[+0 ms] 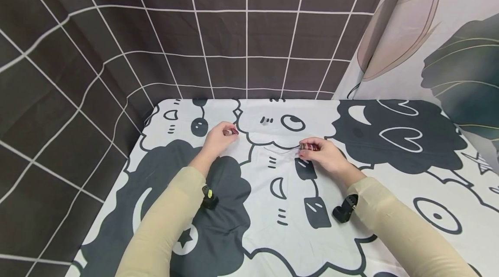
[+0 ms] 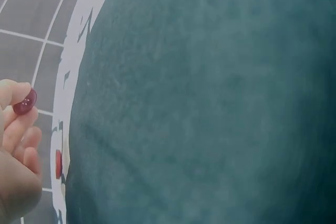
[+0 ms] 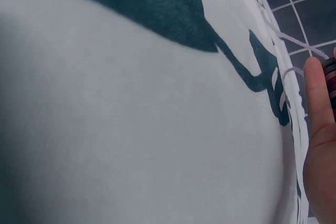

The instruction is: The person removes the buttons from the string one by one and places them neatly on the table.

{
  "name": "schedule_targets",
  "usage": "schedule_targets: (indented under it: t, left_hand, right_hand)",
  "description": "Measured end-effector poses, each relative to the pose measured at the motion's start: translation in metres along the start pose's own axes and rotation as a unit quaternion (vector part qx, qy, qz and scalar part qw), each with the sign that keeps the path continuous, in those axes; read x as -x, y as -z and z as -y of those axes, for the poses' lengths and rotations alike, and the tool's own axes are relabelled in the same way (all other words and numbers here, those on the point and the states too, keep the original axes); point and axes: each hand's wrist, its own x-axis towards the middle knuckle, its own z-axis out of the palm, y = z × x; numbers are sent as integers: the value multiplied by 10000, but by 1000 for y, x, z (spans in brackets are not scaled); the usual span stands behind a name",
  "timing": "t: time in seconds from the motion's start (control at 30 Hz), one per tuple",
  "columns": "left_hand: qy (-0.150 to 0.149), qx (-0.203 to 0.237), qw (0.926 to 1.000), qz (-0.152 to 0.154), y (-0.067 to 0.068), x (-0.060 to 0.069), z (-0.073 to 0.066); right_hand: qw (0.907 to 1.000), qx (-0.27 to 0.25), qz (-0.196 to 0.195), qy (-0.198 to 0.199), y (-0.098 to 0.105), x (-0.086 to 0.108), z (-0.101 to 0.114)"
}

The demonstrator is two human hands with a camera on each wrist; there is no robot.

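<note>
Left wrist view shows a round, dark red button (image 2: 25, 102), small pale dots at its middle, its face turned partly to the camera. The left hand (image 1: 218, 140) holds it over the printed cloth (image 1: 269, 233) in a narrow, pinching grip. Well apart, the grip of the right hand (image 1: 326, 156) holds a stack of discs (image 1: 309, 147), banded red, dark and pale; thin pale string (image 3: 300, 44) trails loosely beside it.

two hands (image 1: 218, 141) (image 1: 327, 155), two sleeves (image 1: 161, 220) (image 1: 405, 220), two wrist cameras (image 1: 210, 199) (image 1: 345, 209), one maroon button (image 2: 26, 103), one button stack (image 1: 309, 147), can't count it tbh
</note>
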Motion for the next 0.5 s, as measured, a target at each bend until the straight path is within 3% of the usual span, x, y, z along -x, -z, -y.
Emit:
schedule_targets:
  t: [0.3, 0.5]
  left_hand:
    - [-123, -204, 9996, -129, 4, -1, 2]
    - [-135, -414, 9990, -127, 4, -1, 4]
  right_hand:
    - [9996, 267, -32, -53, -1, 0, 1]
    - [10000, 18, 10, -48, -1, 0, -1]
